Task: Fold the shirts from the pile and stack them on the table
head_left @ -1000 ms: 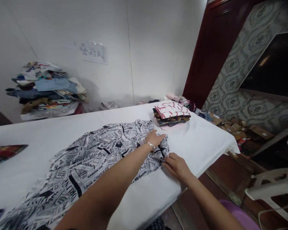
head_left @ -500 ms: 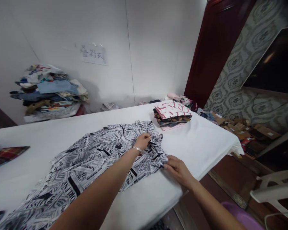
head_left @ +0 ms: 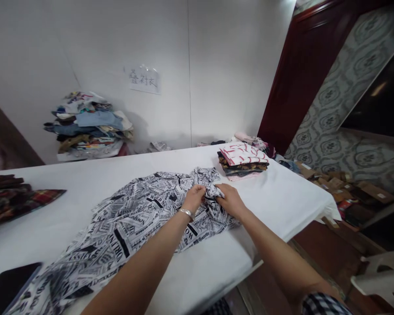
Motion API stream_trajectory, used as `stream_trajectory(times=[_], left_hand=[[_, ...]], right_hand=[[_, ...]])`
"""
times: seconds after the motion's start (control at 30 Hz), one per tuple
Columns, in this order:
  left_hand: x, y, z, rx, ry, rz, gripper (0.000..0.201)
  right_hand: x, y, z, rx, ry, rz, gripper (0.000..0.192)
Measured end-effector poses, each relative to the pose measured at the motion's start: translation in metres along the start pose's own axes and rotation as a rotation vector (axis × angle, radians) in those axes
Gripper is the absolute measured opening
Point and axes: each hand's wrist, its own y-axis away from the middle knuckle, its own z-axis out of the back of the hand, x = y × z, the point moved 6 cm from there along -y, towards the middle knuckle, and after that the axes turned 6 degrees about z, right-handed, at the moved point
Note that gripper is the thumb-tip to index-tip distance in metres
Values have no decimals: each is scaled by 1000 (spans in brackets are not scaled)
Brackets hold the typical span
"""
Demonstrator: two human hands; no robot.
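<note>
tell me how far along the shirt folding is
Already done: a small stack of folded clothes sits at the far right of the white table. In hand: the newsprint-pattern shirt lies spread out and unfolded, with the left hand and right hand both gripping bunched fabric at its collar end. Left: this shirt's folds, and apparently the jumbled pile of clothes by the wall.

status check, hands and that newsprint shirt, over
Left hand and right hand both pinching the newsprint shirt near its collar end. Shirt spread on white table. Folded stack beyond, apart.
</note>
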Motion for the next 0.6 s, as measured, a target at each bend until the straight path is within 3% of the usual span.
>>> stream_trajectory(times=[0.1, 0.27, 0.37, 0.43, 0.6], left_hand=[[5, -5, 6, -49, -32, 23, 29], [0, 1, 1, -30, -143, 28, 40], [-11, 11, -13, 51, -397, -98, 72], [-17, 17, -23, 74, -605, -199, 82], [-32, 22, -30, -38, -852, -345, 43]], right_hand=[[-3, -3, -1, -70, -278, -90, 20], [-22, -1, -9, -140, -848, -413, 23], [-22, -2, -9, -102, -929, -451, 28], [-19, -4, -7, -74, -916, -431, 30], [-18, -6, -4, -24, -864, -444, 37]])
